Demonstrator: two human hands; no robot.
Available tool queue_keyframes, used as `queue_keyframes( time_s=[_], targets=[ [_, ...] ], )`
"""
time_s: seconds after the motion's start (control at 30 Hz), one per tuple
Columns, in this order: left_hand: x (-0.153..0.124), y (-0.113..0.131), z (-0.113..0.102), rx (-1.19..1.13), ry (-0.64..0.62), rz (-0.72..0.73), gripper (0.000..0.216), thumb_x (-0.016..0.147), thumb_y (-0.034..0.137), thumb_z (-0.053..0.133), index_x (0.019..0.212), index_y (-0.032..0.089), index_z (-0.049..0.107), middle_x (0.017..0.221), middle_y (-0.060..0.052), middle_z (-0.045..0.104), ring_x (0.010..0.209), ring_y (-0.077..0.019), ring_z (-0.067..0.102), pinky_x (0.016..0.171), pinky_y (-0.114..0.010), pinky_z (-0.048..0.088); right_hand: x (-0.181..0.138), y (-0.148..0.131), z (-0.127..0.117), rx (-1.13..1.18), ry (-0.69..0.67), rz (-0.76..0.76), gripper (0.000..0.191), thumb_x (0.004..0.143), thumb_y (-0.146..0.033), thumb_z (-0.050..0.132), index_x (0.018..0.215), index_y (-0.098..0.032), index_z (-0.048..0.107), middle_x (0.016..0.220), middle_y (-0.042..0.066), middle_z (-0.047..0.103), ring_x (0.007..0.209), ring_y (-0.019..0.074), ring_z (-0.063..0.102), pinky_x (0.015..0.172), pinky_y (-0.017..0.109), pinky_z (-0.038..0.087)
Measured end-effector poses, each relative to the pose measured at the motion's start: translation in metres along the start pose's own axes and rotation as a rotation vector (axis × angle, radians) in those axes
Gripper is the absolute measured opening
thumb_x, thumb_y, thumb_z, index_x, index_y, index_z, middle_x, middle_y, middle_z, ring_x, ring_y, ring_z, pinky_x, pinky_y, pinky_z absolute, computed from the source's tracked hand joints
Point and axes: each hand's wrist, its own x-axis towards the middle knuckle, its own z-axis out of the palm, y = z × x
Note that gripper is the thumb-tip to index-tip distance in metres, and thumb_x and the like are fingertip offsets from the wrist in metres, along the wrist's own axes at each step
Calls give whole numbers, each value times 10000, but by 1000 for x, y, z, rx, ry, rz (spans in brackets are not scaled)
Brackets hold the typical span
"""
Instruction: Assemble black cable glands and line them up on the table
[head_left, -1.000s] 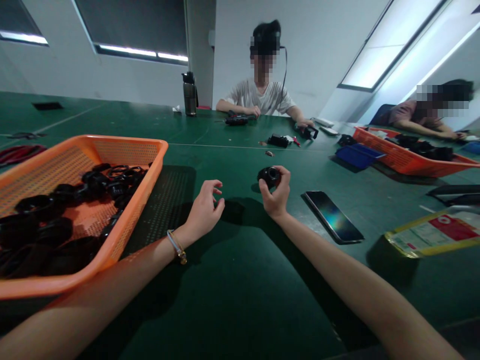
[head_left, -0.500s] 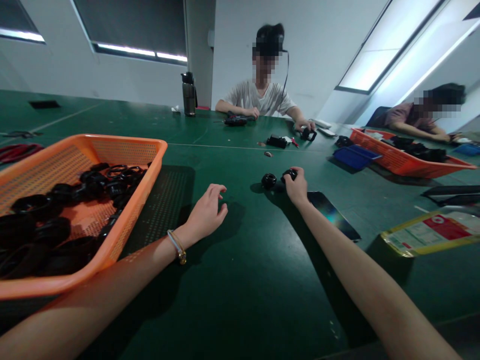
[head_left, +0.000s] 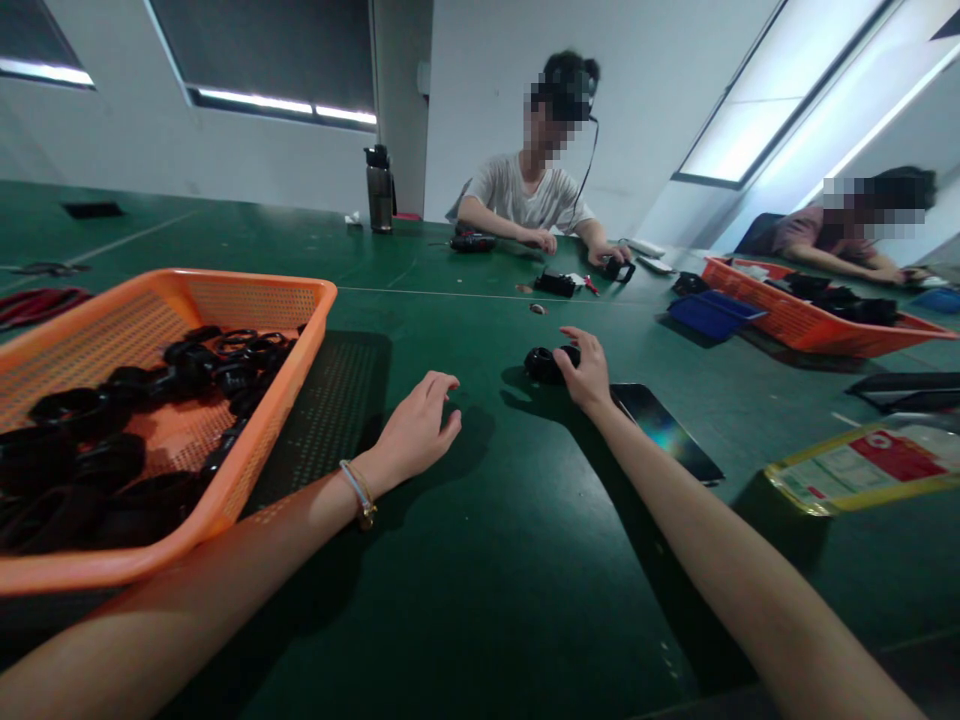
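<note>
Two shiny black rounded parts sit side by side on the green table. The left black part [head_left: 538,363] shows in full, while the other black part [head_left: 573,354] is partly covered by my right hand [head_left: 589,370]. That hand has its thumb and fingers apart around the second part, without a grip on it. Over the table to the left, my left hand [head_left: 416,428] is empty, its fingers loosely curved and apart. Nearest to it is an orange basket [head_left: 300,375] holding many black ring-like parts [head_left: 236,375].
A dark phone-like slab [head_left: 667,432] lies beside my right wrist. Further right is a bottle of yellow liquid [head_left: 862,465]. A blue tray [head_left: 712,315] and second orange basket [head_left: 817,325] stand behind. Across the table, a person [head_left: 529,190] handles a black part [head_left: 619,269].
My right hand has let go of the black part, its fingers spreading; the part now stands next to the other one. The person opposite has shifted sideways and moved one hand.
</note>
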Motion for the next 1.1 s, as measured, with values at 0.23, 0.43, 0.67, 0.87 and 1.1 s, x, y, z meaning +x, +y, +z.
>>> queue_keyframes(
  time_s=[0.23, 0.43, 0.67, 0.87, 1.1],
  targets=[
    [0, 2, 0, 35, -37, 7, 231, 818, 187, 480, 1046, 169, 449, 1028, -88, 535, 928, -217, 573, 795, -383, 512, -3, -7, 5, -226, -118, -248, 377, 715, -391, 610, 1041, -204, 636, 974, 113, 633, 995, 307, 481, 903, 471, 394],
    [0, 2, 2, 62, -62, 23, 232, 833, 199, 474, 1061, 163, 448, 1044, -93, 537, 949, -221, 574, 803, -384, 513, 10, 4, 9, -283, -59, -171, 310, 713, -321, 568, 973, -170, 647, 938, 142, 635, 962, 318, 466, 858, 470, 409],
    [1, 7, -2, 122, -99, 32, 246, 813, 156, 479, 1058, 142, 464, 1054, -106, 541, 949, -224, 560, 831, -375, 505, 14, 5, 10, -330, 1, -124, 414, 711, -357, 552, 1085, -183, 592, 1092, 151, 599, 1103, 366, 411, 908, 571, 331],
    [-7, 20, -6, 228, -137, 144, 315, 788, 131, 480, 1101, 109, 474, 1124, -126, 540, 1011, -244, 519, 904, -388, 455, 0, -9, 10, -325, 189, -336, 448, 745, -344, 489, 1161, -176, 501, 1175, 141, 528, 1182, 349, 401, 996, 595, 251],
    [-35, 64, -26, 351, -342, 275, 195, 824, 227, 473, 983, 138, 542, 1021, -91, 608, 883, -235, 581, 742, -369, 483, -44, -84, 37, 59, -3, -741, 411, 775, -208, 485, 1185, -203, 450, 1083, 123, 534, 1041, 270, 505, 904, 480, 437]
  ],
)
